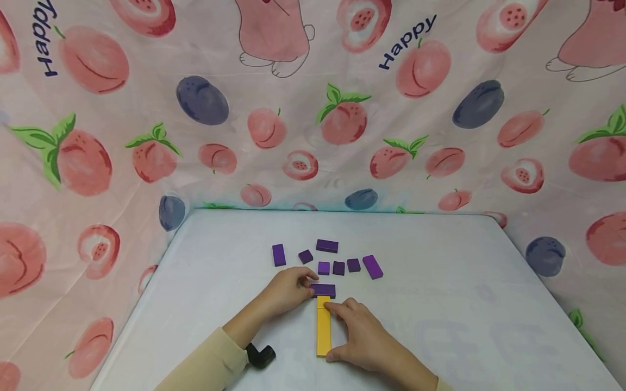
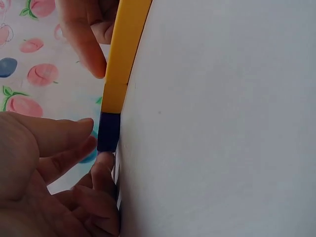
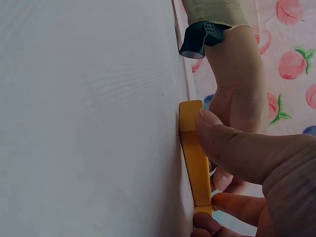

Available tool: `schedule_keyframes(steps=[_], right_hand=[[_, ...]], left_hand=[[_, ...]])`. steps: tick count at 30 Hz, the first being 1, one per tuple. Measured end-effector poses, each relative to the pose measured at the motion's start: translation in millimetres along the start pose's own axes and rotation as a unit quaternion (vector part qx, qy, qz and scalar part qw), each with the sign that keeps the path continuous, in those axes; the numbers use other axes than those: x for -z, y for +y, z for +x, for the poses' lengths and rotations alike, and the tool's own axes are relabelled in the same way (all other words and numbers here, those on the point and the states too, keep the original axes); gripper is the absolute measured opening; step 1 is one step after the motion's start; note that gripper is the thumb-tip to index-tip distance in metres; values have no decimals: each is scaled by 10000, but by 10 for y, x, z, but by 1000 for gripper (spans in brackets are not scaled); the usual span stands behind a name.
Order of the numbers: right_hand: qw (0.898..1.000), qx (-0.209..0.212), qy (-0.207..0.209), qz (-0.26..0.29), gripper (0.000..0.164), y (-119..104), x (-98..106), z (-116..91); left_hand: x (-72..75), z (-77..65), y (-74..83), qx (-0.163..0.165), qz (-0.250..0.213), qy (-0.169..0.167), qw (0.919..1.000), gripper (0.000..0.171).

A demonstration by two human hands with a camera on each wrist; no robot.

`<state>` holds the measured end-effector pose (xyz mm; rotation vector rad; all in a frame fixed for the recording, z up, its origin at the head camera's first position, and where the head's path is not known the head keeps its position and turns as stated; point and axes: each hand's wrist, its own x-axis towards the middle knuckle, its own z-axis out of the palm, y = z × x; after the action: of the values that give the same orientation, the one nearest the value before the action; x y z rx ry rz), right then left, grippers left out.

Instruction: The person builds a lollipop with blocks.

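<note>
A purple rectangular block (image 1: 326, 290) lies crosswise against the far end of a yellow strip (image 1: 323, 331), making a T shape. The strip shows a seam near its far end, so a short yellow piece (image 2: 114, 98) meets a longer one (image 3: 197, 168). My left hand (image 1: 286, 290) holds the left end of the purple block, its fingers curled at the far side and the thumb close by. With thumb at the near end and index finger by the seam, my right hand (image 1: 364, 336) grips the long yellow block. Its other fingers are partly hidden in the right wrist view.
Beyond the hands lie several small purple cubes (image 1: 338, 268) and three purple rectangular blocks: a left one (image 1: 279, 255), a back one (image 1: 327, 246) and a right one (image 1: 373, 267). The white table (image 1: 440, 304) meets a fruit-printed cloth (image 1: 303, 125). A black device (image 3: 200, 39) sits at the left wrist.
</note>
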<state>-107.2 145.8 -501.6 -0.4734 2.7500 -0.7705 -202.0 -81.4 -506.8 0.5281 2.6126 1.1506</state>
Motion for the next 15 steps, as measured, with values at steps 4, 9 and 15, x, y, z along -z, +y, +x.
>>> schedule_keyframes(steps=[4, 9, 15], right_hand=[[10000, 10, -22, 21, 100, -2, 6, -1], [9999, -26, -95, 43, 100, -5, 11, 11], [10000, 36, -64, 4, 100, 9, 11, 11]], left_hand=[[-24, -53, 2, 32, 91, 52, 9999, 30], [-46, -134, 27, 27, 310, 15, 9995, 40], [-67, -231, 81, 114, 396, -15, 9991, 56]])
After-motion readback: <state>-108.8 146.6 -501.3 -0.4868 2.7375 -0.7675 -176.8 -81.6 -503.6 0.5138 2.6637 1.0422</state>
